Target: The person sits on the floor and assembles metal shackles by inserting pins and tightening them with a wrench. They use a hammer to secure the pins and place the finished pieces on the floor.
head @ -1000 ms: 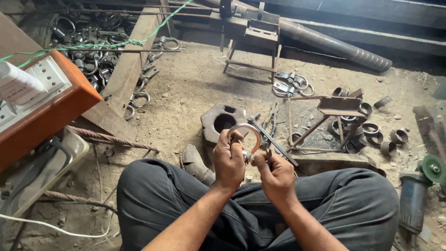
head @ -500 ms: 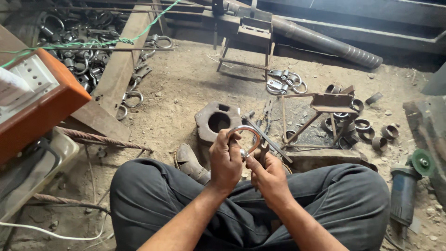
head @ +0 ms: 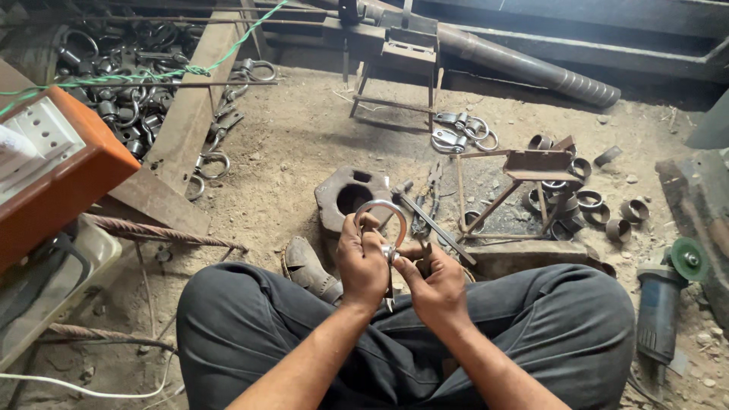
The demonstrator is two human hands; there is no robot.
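Dusty bare earth covers the workshop floor [head: 288,144], where the person sits cross-legged in dark trousers. Largest at the left edge is an orange box [head: 72,182] with a white perforated panel on top, tilted, a green cord crossing above it. Behind it lies a heap of steel rings and clamps [head: 121,83] beside a slanting wooden beam [head: 186,129]. Along the far edge rests a long ribbed pipe [head: 524,64]. Right of centre stands a small rusty metal stand [head: 535,171] with short pipe rings [head: 600,209] scattered about it, and a blue angle grinder [head: 661,300] with a green disc lies at the right.

Just above the knees, the left hand [head: 363,262] is closed around the lower part of a curved metal clamp [head: 382,216], its arch rising upright over the fingers. The right hand [head: 434,285] pinches a small bolt [head: 389,253] at the clamp's base, both hands touching.
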